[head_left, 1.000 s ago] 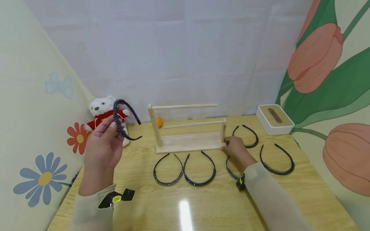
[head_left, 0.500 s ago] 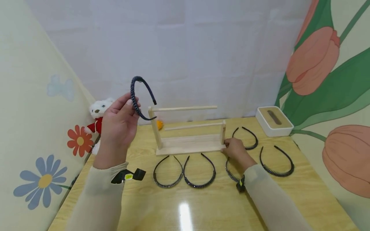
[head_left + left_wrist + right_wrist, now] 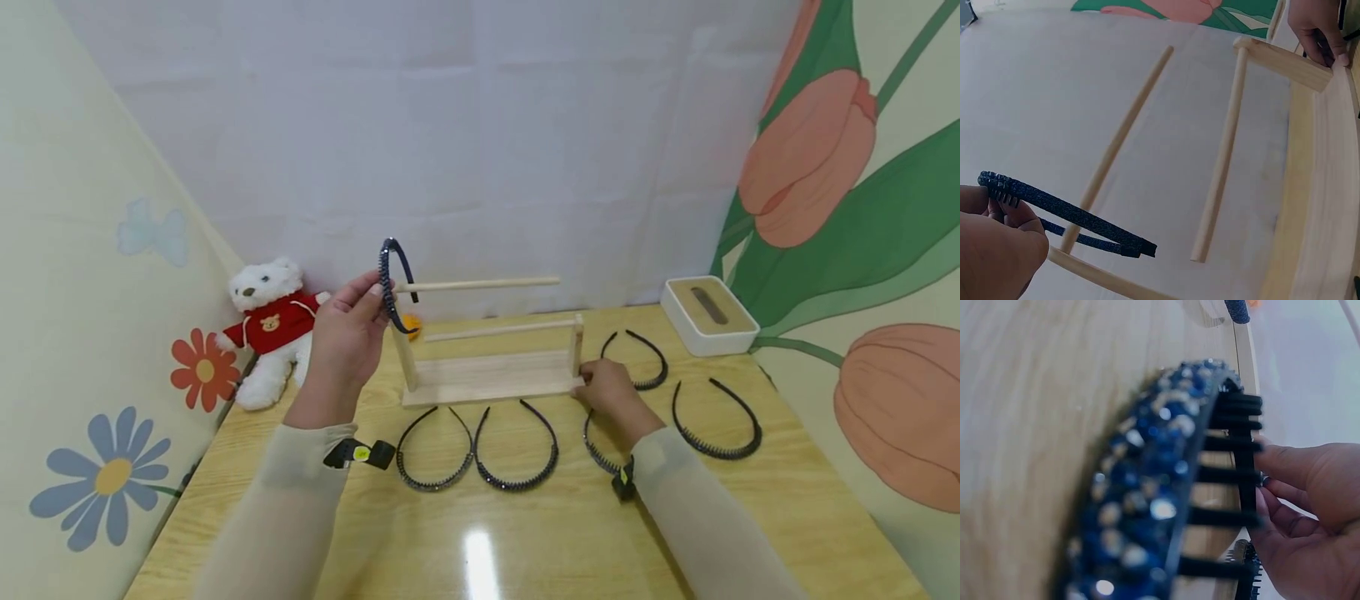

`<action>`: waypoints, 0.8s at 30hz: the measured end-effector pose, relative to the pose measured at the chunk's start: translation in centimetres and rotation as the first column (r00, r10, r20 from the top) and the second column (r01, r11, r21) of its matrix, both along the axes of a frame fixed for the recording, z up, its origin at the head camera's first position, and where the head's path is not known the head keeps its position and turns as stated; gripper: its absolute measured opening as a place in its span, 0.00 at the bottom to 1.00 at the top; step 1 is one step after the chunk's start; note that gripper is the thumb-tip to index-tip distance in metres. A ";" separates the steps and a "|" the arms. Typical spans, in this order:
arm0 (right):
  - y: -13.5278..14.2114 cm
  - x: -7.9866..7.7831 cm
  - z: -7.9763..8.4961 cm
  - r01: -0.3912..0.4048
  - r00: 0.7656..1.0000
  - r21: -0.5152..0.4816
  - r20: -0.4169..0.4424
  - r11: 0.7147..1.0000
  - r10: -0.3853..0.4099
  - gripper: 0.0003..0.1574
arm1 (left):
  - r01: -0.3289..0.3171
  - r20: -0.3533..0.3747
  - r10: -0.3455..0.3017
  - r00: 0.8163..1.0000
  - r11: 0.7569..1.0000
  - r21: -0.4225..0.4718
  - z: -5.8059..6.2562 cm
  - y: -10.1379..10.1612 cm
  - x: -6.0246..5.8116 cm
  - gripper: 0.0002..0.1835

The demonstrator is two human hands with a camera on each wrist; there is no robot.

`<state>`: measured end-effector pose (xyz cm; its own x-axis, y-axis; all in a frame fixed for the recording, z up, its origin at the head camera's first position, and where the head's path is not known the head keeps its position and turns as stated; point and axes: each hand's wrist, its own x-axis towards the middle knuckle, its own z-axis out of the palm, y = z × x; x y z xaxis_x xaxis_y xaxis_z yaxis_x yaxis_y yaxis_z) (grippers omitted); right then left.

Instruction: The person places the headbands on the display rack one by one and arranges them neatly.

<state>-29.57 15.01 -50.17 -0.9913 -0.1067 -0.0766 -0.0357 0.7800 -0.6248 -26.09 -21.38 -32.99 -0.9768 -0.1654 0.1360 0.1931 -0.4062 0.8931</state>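
Observation:
My left hand (image 3: 351, 329) pinches a dark blue beaded headband (image 3: 387, 275) between thumb and fingers, at the left end of the rack's upper rod (image 3: 480, 284). In the left wrist view, that rod passes between the two arms of the headband (image 3: 1079, 214). My right hand (image 3: 609, 387) grips the right end of the pale wooden rack (image 3: 491, 377), by the base and short post; some fingertips are hidden. Beneath the right wrist lies another headband (image 3: 600, 446), partly covered. A beaded headband with comb teeth (image 3: 1147, 481) looms close in the right wrist view.
Two headbands (image 3: 517, 483) lie in front of the rack, and two more (image 3: 720, 452) at its right. A white box (image 3: 711, 315) stands at the back right. At the left sits a white teddy bear (image 3: 273, 325) in red. An orange object (image 3: 411, 325) is behind the rack.
My left hand has carried the headband rightward from beside the teddy bear, up, then down to the upper rod's left end. The right hand has stayed on the rack.

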 end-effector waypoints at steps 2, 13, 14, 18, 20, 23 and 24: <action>0.1 0.0 0.1 0.002 1.000 -0.001 -0.002 1.000 -0.002 0.13 | 0.011 0.008 -0.011 1.000 1.000 -0.010 -0.9 0.1 -0.1 0.19; 0.3 -0.1 -0.1 0.010 1.000 -0.004 0.000 1.000 -0.010 0.13 | 0.040 0.048 -0.038 0.998 0.999 -0.032 -5.4 0.9 -1.3 0.20; 0.3 -0.1 -0.1 0.009 1.000 -0.006 0.003 1.000 -0.009 0.14 | 0.041 0.047 -0.039 0.998 0.999 -0.036 -5.7 1.0 -1.3 0.20; 0.2 -0.1 -0.1 0.006 1.000 -0.005 0.009 1.000 -0.006 0.19 | 0.050 0.057 -0.046 0.997 0.996 -0.072 -6.1 1.3 -1.6 0.14; 0.2 0.0 -0.1 0.007 1.000 -0.008 0.011 1.000 -0.007 0.18 | 0.057 0.066 -0.051 0.997 0.994 -0.097 -6.0 1.4 -1.6 0.12; 0.1 0.0 -0.2 0.004 1.000 -0.005 0.004 1.000 -0.004 0.17 | 0.061 0.075 -0.053 0.996 0.992 -0.113 -5.9 1.6 -1.6 0.13; 0.1 0.0 -0.2 0.002 1.000 -0.003 0.000 1.000 -0.002 0.16 | 0.059 0.076 -0.051 0.996 0.992 -0.112 -5.9 1.6 -1.6 0.13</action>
